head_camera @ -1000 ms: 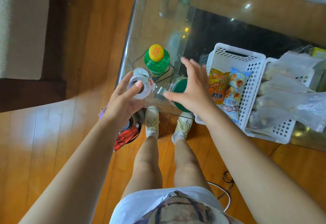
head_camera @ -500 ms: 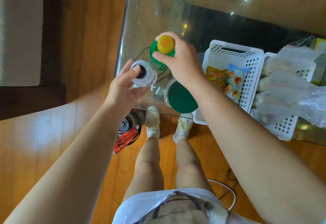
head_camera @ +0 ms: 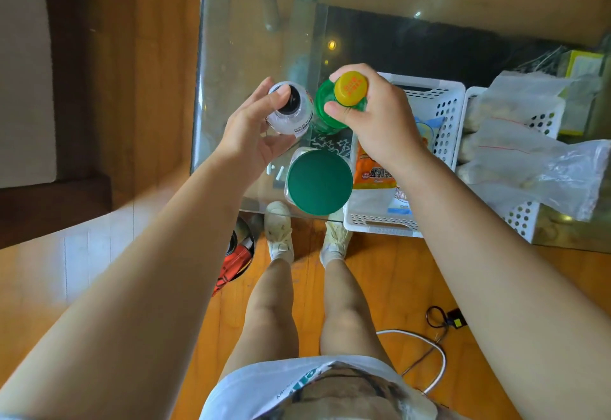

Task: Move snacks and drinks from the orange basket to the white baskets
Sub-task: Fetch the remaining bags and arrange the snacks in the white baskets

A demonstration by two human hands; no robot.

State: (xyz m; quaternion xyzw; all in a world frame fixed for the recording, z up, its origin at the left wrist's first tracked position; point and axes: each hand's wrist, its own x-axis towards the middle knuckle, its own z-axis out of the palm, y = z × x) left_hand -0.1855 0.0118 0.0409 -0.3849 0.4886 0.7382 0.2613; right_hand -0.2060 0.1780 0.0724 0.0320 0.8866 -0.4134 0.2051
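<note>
Fingers of the left hand point(head_camera: 254, 132) wrap a small clear bottle with a black cap point(head_camera: 291, 107), thumb across its top, holding it above the glass table point(head_camera: 231, 56). Close beside it, the right hand point(head_camera: 380, 122) grips a green bottle point(head_camera: 325, 109) by the neck just under its yellow cap point(head_camera: 351, 88), thumb in front and fingers curled behind. The two bottles sit nearly touching, both raised over the table's near left part. Below them stands a clear jar with a round green lid point(head_camera: 319, 181), near the table's front edge. Just right of the jar is a white basket point(head_camera: 439, 102) holding an orange snack packet point(head_camera: 372, 168) and a pale blue packet, partly hidden by the right wrist. A second white basket point(head_camera: 522, 218) lies touching it on the right, filled with clear plastic bags point(head_camera: 535, 155). Under the glass, a red-and-black item point(head_camera: 236, 254) rests on the wooden floor beside the person's shoes. Whether this is the orange basket cannot be told.
</note>
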